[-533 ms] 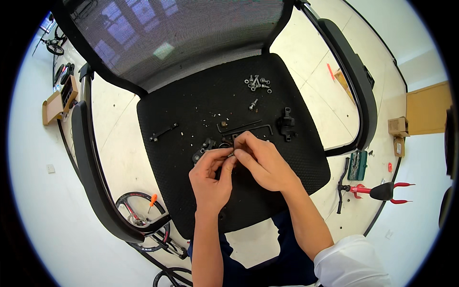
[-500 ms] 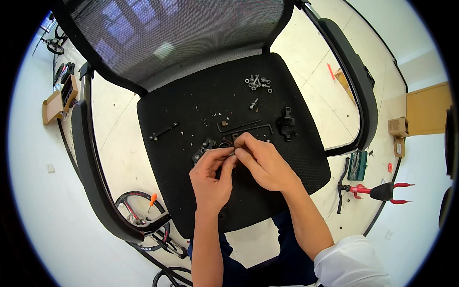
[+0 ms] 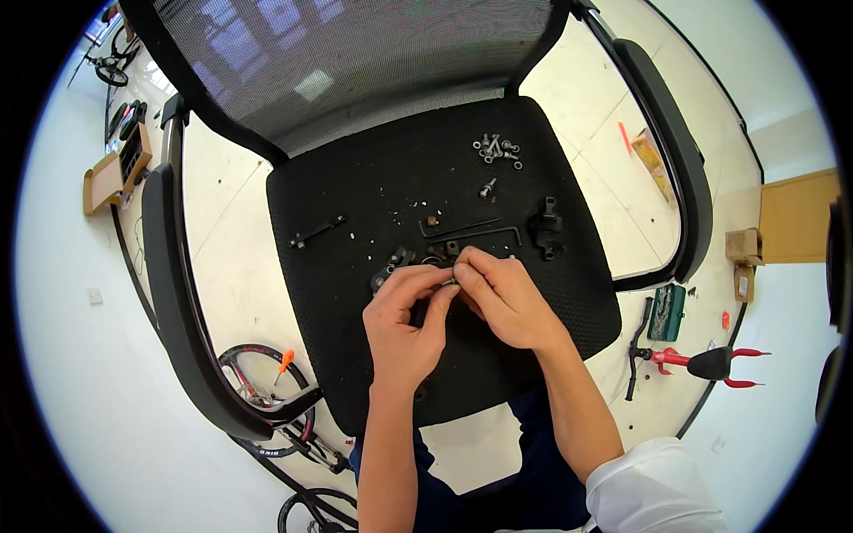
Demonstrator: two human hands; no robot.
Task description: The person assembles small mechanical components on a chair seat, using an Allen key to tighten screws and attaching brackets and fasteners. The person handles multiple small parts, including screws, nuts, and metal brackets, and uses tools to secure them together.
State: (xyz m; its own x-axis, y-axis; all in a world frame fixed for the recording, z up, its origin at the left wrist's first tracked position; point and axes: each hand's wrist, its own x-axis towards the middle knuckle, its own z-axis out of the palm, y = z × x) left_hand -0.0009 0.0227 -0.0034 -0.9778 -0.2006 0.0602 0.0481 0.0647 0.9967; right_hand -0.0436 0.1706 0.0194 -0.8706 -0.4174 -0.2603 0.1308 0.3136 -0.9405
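Note:
My left hand (image 3: 407, 322) and my right hand (image 3: 508, 302) meet fingertip to fingertip over the front half of a black chair seat (image 3: 355, 200). Both are closed in a pinch around a small metal part (image 3: 452, 281), mostly hidden by the fingers. Just beyond the left fingers lies a black mechanical part (image 3: 387, 269), partly covered. Two black hex keys (image 3: 480, 234) rest past the right fingers, beside a small brownish block (image 3: 433, 221). To their right sits a black clamp-like bracket (image 3: 546, 228).
Several silvery bolts (image 3: 498, 149) are heaped at the seat's back right, one bolt (image 3: 488, 187) apart. A slim black rod (image 3: 317, 233) lies left. Armrests (image 3: 662, 151) flank the seat. On the floor are a bicycle wheel (image 3: 233, 360), a green toolbox (image 3: 666, 313) and a red-and-black bike frame (image 3: 680, 360).
The whole scene has shifted slightly rightward in the picture as the view moved. My hands stay pinched together, with the fingers only slightly readjusted.

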